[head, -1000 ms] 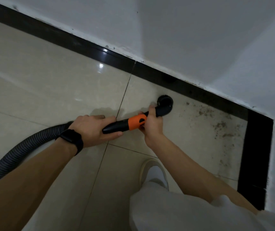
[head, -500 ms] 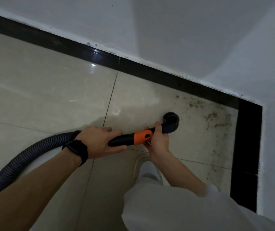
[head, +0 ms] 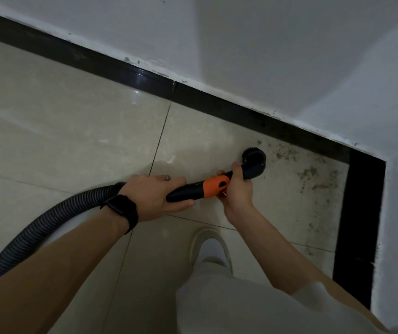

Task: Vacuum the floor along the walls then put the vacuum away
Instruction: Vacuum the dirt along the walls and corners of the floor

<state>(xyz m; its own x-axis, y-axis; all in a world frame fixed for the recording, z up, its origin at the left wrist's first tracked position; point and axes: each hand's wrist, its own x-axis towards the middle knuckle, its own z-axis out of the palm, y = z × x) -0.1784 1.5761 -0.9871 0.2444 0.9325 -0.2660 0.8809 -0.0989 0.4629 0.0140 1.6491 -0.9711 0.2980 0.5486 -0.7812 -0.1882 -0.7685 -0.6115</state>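
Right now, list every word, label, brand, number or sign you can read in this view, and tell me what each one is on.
None: no text can be read anywhere in this view.
Orange collar on the vacuum wand: a dark oval mark, no letters.
Watch on the left wrist: face dark, nothing shown.
Shoe, wall, skirting: no print visible.

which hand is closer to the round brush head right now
Right. The right hand grips the wand just behind the brush head; the left hand holds the wand farther back, by the hose.
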